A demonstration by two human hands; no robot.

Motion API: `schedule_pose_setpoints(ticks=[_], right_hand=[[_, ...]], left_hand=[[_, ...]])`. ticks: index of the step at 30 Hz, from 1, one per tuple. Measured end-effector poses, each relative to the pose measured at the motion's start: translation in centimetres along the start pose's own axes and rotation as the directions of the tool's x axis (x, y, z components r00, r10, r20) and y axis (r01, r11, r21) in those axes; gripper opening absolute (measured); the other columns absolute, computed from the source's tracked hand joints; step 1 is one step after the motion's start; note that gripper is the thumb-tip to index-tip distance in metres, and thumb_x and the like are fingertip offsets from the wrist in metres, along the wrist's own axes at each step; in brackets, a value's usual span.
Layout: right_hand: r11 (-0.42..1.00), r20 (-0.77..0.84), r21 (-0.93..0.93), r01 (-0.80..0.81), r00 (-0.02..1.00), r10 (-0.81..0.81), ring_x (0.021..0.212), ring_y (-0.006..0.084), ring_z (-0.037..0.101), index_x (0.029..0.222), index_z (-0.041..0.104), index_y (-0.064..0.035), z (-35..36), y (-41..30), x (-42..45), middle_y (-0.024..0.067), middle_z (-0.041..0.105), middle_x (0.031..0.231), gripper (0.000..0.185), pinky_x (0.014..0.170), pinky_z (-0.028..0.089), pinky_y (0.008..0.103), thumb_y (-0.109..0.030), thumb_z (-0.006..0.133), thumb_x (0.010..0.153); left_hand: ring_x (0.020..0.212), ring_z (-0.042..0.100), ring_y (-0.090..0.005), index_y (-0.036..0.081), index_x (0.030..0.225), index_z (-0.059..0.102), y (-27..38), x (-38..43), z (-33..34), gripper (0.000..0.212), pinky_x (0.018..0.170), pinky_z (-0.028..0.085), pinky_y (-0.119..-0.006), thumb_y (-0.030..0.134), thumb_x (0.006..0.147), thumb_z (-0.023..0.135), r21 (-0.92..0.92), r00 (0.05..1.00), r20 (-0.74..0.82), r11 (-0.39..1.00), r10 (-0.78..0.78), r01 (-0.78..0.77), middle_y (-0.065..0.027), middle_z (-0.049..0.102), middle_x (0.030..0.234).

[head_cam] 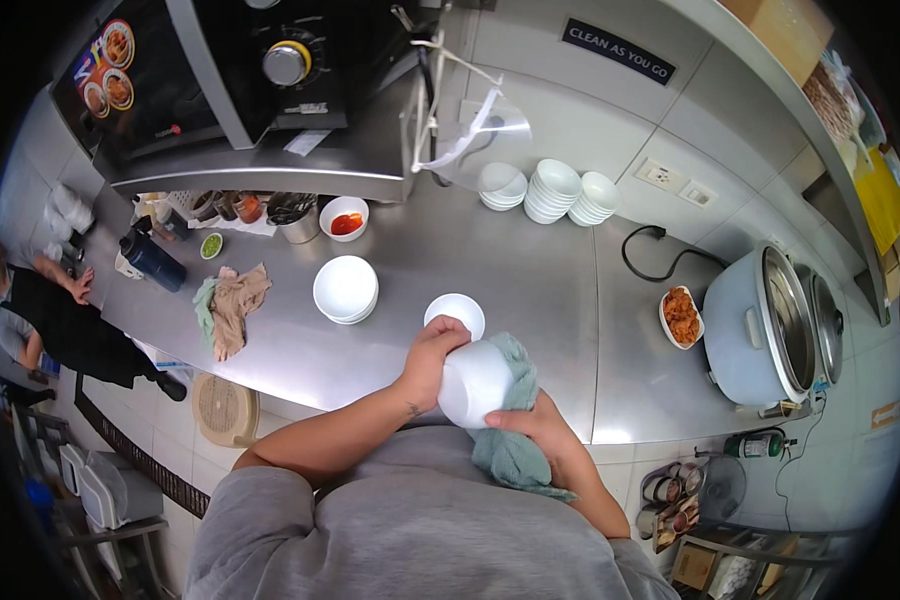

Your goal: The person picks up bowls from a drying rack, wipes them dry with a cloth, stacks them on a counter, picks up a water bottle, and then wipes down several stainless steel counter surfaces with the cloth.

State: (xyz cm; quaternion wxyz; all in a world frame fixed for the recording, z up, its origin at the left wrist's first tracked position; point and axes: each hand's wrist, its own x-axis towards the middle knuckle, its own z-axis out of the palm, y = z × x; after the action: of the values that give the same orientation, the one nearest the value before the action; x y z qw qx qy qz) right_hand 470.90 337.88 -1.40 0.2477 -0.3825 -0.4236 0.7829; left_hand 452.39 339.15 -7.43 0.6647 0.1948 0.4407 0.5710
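Note:
Close to my body, a white bowl point(474, 384) is held tilted, its outer side towards me. My left hand point(433, 360) grips its left edge. On the right, my right hand point(529, 424) holds a green cloth point(516, 457) against the bowl, thumb on the outside. Part of the cloth hangs down over my forearm. Just beyond my left fingers, another white bowl point(461, 309) rests on the steel counter, partly hidden by the hand. A short stack of white bowls point(345, 289) stands further left.
Several stacks of white bowls point(553, 187) line the wall. To the right are a rice cooker point(742, 337) and a dish of fried food point(681, 318). Crumpled cloths point(236, 300) and a dark blue bottle point(152, 259) lie left. A microwave point(217, 67) sits on an overhead shelf. Another person point(52, 307) stands far left.

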Motion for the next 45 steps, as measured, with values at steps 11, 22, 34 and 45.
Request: schedule_pose_setpoints(ticks=[11, 22, 34, 45], right_hand=[[0.955, -0.028, -0.207, 0.211, 0.975, -0.222, 0.090, 0.0134, 0.059, 0.112, 0.059, 0.0014, 7.5, -0.5, 6.7, 0.0055, 0.065, 0.098, 0.055, 0.084, 0.047, 0.0290, -0.007, 0.084, 0.064], [-0.087, 0.379, -0.919, 0.385, 0.799, -0.467, 0.083, 0.0357, 0.060, 0.097, 0.061, -0.0014, 15.8, 4.3, 22.6, 0.0162, 0.065, 0.086, 0.034, 0.081, 0.045, 0.0450, -0.004, 0.066, 0.064], [0.971, -0.523, -0.005, 0.239, 0.827, -0.206, 0.090, 0.0196, 0.062, 0.111, 0.058, 0.0042, 12.0, 1.7, 8.2, 0.0110, 0.064, 0.104, 0.045, 0.077, 0.051, 0.0322, -0.011, 0.078, 0.074], [0.943, -0.819, -0.281, 0.181, 0.466, -0.333, 0.075, 0.0184, 0.063, 0.094, 0.064, 0.0030, 3.0, 0.7, 0.4, 0.0096, 0.067, 0.085, 0.031, 0.069, 0.051, 0.0319, -0.013, 0.079, 0.072]], left_hand=[[0.090, 0.052, -0.0129, 0.005, 0.099, 0.058, 7.3, 1.7, -10.4, 0.016, 0.081, 0.042, -0.026, 0.019, 0.093, 0.053, 0.588, 0.790, 0.014, 0.634, 0.613, -0.502, -0.0037, 0.058, 0.097], [0.129, 0.040, -0.0223, 0.008, 0.140, 0.038, 11.3, 6.2, -23.5, 0.078, 0.106, 0.031, -0.038, 0.067, 0.089, 0.035, 0.416, 0.996, 0.067, 0.909, -0.063, 0.029, -0.0102, 0.048, 0.136], [0.105, 0.057, -0.0423, 0.011, 0.141, 0.026, 10.8, 9.7, -22.8, 0.064, 0.067, 0.059, -0.052, 0.003, 0.081, 0.046, 0.371, 0.943, -0.066, 0.869, -0.327, 0.328, -0.0209, 0.040, 0.135], [0.071, 0.066, -0.0346, -0.001, 0.122, 0.045, 7.1, 24.1, -11.3, 0.043, 0.057, 0.057, -0.042, 0.006, 0.079, 0.048, 0.901, 0.999, 0.000, 0.434, -0.040, 0.017, -0.0200, 0.061, 0.094]])
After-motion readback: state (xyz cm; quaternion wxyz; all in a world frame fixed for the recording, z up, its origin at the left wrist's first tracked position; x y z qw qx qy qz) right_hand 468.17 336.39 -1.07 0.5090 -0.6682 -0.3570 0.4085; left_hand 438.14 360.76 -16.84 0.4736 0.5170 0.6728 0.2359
